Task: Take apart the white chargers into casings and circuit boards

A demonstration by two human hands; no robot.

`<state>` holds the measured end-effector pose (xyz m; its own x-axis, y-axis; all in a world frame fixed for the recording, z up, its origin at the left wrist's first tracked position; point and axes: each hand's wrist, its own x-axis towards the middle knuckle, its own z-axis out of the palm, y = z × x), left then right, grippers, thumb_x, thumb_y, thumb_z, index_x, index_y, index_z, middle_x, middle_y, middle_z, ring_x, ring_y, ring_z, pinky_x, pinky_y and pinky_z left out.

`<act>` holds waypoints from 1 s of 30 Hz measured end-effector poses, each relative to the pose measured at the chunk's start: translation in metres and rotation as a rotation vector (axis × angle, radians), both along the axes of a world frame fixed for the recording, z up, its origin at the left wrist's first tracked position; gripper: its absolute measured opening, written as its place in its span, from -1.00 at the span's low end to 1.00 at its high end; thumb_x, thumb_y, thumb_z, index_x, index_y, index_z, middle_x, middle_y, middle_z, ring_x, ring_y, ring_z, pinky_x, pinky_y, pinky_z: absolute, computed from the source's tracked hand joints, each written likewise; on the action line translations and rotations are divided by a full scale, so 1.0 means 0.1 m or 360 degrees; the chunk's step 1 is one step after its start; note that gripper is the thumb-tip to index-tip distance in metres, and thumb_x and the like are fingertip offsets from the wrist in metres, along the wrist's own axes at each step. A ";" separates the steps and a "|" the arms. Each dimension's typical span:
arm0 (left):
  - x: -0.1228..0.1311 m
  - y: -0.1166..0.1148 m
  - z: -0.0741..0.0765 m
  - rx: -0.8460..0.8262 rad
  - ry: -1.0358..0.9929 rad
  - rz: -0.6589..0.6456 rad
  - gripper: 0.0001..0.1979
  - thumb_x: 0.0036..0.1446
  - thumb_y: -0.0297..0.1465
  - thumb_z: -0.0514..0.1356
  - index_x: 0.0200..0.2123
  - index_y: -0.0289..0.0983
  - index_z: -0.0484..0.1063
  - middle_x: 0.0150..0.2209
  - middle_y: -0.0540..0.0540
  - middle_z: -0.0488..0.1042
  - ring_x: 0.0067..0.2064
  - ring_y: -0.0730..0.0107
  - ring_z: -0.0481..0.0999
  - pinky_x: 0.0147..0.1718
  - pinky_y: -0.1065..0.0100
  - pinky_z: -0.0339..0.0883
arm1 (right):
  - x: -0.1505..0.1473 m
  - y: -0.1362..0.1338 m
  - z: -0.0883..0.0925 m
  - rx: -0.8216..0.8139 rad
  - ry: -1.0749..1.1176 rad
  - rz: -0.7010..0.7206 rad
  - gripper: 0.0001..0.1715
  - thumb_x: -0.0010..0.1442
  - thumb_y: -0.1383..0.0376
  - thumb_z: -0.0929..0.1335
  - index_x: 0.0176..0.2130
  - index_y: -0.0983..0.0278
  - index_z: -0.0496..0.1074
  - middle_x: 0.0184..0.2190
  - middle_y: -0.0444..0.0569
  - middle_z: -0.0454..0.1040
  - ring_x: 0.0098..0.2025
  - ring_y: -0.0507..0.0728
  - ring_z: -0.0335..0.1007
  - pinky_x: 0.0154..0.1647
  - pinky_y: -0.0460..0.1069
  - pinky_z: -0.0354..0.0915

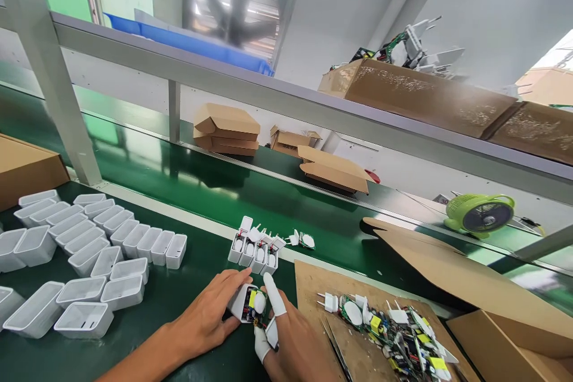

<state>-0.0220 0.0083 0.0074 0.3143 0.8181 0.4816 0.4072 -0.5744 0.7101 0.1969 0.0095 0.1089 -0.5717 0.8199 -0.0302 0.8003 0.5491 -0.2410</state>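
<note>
My left hand (202, 313) is closed around a white plastic housing (239, 303), tilted with its mouth facing right. At that mouth sits a circuit board (256, 303) with a yellow-wrapped part and a round white pad; how deep it is inside I cannot tell. White finger cots cover the thumb and a finger of my right hand (293, 334), which pinches the board and a small white plastic piece (271, 332) beside it. Just beyond my hands stands a row of filled housings (253, 255) with boards and white plug pieces sticking out of their tops.
Many empty white housings (85, 316) stand at left. On a cardboard sheet (308, 292) at right lie tweezers (336, 349) and a heap of circuit boards (409, 340). A loose board (307, 241) rests beyond the filled row. A green fan (481, 215) and open carton (514, 340) are farther right.
</note>
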 end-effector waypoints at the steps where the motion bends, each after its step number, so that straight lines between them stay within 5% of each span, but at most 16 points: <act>1: 0.00 0.00 0.01 -0.0008 0.0002 -0.0003 -0.04 0.16 -0.69 0.18 0.49 0.00 -0.13 0.32 -0.17 0.34 0.34 -0.03 0.31 0.32 -0.08 0.29 | 0.00 0.00 0.00 0.0017 0.0019 0.0003 -0.17 0.16 0.44 0.29 0.39 0.30 0.20 0.02 0.14 0.56 -0.06 0.28 0.55 -0.02 0.06 0.47; 7: -0.01 -0.02 0.02 -0.0063 -0.0008 -0.0007 -0.06 0.19 -0.67 0.18 0.49 -0.02 -0.14 0.32 -0.21 0.34 0.33 -0.06 0.31 0.31 -0.12 0.29 | 0.01 0.01 -0.03 -0.0012 0.0115 0.0004 -0.18 0.13 0.47 0.28 0.36 0.29 0.23 -0.06 0.09 0.57 -0.15 0.24 0.54 -0.12 0.03 0.46; 20: -0.01 -0.01 -0.02 -0.0010 0.0024 0.0035 -0.08 0.19 -0.66 0.15 0.50 -0.02 -0.13 0.35 -0.17 0.30 0.36 -0.03 0.26 0.35 -0.11 0.24 | 0.00 -0.02 -0.01 -0.0011 0.0101 0.0078 -0.15 0.06 0.51 0.29 0.33 0.26 0.30 0.20 0.13 0.47 0.04 0.27 0.52 0.02 0.07 0.48; 30: 0.00 -0.03 -0.02 -0.0022 0.0022 0.0046 -0.10 0.22 -0.64 0.18 0.49 -0.04 -0.12 0.31 -0.23 0.32 0.33 -0.08 0.28 0.30 -0.13 0.29 | -0.01 -0.05 0.04 -0.0003 0.0002 0.0006 -0.19 0.08 0.52 0.27 0.31 0.31 0.34 0.09 0.14 0.54 -0.10 0.27 0.54 -0.10 0.08 0.50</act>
